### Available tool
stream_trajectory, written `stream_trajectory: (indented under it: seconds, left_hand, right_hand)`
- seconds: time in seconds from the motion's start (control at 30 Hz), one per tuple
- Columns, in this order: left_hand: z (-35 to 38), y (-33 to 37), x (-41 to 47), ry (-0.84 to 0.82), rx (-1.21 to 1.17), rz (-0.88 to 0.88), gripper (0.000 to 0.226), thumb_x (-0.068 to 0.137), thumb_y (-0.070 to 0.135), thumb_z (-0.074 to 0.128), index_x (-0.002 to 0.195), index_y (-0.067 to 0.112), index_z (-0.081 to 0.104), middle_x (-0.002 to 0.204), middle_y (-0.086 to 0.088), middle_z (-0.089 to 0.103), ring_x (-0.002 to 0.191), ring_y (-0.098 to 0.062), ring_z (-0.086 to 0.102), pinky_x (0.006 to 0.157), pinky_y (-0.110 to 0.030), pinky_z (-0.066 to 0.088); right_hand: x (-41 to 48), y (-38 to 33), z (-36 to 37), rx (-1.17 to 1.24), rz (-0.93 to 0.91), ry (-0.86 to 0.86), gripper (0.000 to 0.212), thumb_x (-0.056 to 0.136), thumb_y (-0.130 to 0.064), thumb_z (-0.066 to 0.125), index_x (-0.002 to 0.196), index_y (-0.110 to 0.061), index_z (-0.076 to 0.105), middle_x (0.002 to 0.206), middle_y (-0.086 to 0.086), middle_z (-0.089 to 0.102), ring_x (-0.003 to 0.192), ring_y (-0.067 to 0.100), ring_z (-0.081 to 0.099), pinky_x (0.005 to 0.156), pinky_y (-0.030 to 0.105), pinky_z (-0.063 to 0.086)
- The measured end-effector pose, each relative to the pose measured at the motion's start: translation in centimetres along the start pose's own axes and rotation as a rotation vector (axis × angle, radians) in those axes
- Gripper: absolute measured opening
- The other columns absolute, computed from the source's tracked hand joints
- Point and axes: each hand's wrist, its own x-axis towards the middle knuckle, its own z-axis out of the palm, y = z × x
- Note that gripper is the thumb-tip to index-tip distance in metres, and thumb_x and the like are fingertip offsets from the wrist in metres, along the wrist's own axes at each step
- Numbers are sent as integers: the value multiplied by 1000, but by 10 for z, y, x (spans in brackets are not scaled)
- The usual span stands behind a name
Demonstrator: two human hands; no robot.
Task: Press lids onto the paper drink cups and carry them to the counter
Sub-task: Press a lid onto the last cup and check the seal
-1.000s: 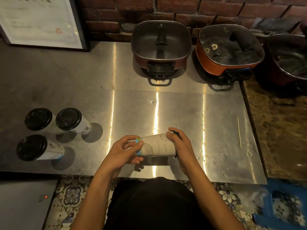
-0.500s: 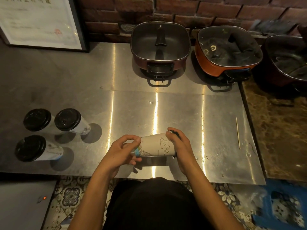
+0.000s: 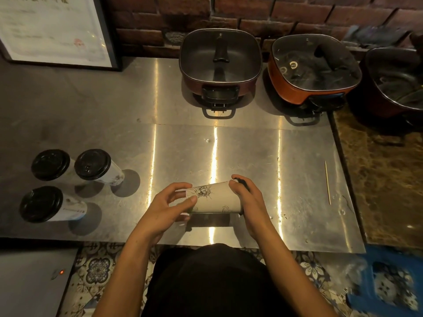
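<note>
A white paper cup (image 3: 216, 199) with a black line drawing lies sideways between both hands, just above the steel counter (image 3: 263, 156) near its front edge. My left hand (image 3: 170, 207) curls around its narrow base end. My right hand (image 3: 248, 200) covers the wide mouth end, palm against a black lid (image 3: 242, 181) that only peeks out by the thumb. Three lidded cups stand upright at the left: two at the back (image 3: 50, 164) (image 3: 92, 164) and one in front (image 3: 41, 204).
Two square electric pots (image 3: 219, 58) (image 3: 313, 65) sit along the brick wall, and a third pot (image 3: 396, 83) is at the right edge. A thin wooden skewer (image 3: 327, 183) lies on the right of the steel. A framed paper (image 3: 52, 30) leans at the back left.
The cup has turned about its long axis between my hands: a different drawing now faces up and the blue band at its base is out of sight. My hands stayed in place.
</note>
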Motion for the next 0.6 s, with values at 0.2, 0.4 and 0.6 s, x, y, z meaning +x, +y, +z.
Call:
stream_trajectory:
  seconds: [0.2,0.4,0.6]
  left_hand:
    - [-3,-2,-3,-50,29,78,40,82,20,83,119,28,70,126,-3,70,112,-29,72,94,-44,61]
    - [-1,-2,-2,-21,0,40,38,79,27,84,115,29,72,120,-7,73,115,-30,70,94,-47,61]
    - [3,3,-4,2,-46,21,38,83,21,79,119,25,69,122,-7,71,116,-28,70,94,-44,61]
  right_hand:
    - [1,1,0,7,-10,3,21,97,-38,64,117,-44,62,122,-9,62,110,20,63,93,40,59]
    - [-1,-2,1,70,1,-9,26,95,-37,66,121,-39,63,124,-2,62,109,21,64,79,31,59]
    - [-1,-3,1,74,2,-2,40,81,-50,66,120,-42,65,125,2,64,109,21,67,75,28,59]
